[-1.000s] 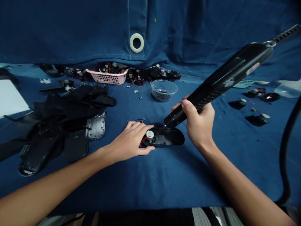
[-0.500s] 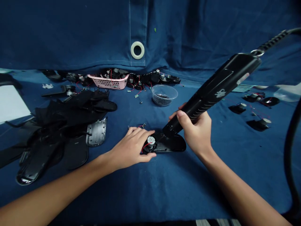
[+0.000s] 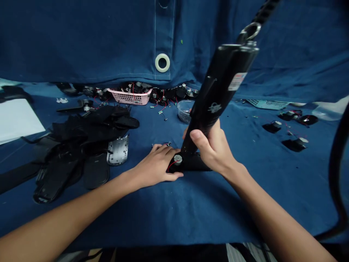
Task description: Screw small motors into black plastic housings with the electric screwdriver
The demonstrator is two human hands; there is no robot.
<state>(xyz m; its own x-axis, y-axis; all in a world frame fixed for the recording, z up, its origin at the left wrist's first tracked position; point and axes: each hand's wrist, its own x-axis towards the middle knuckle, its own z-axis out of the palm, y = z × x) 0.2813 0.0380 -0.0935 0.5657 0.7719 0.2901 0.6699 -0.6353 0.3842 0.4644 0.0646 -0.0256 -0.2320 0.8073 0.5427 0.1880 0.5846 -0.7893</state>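
Observation:
My right hand [image 3: 214, 147] is wrapped round a black electric screwdriver [image 3: 211, 98], held steeply with its top leaning right and a cord running up from a metal ring. Its lower end meets a long black plastic housing [image 3: 196, 163] lying on the blue cloth, beside a small round motor [image 3: 178, 159] with a red wire. The exact contact of the tip is hidden. My left hand [image 3: 160, 163] grips the left end of the housing, fingers behind it and thumb along the near side. Just beyond my left fingers lies a small wired circuit board [image 3: 168, 144].
Black plastic parts [image 3: 73, 145] are heaped on the left near white paper [image 3: 19, 120]. Behind stand a pink basket [image 3: 131, 98] and a clear bowl [image 3: 184, 112] of small dark pieces. Motor pieces [image 3: 296, 143] and a teal basket [image 3: 268, 104] lie right. A thick cable [image 3: 336, 174] hangs at right.
The electric screwdriver has swung more upright, and its lower end has shifted left along the housing to beside the motor. My left hand keeps its hold on the housing.

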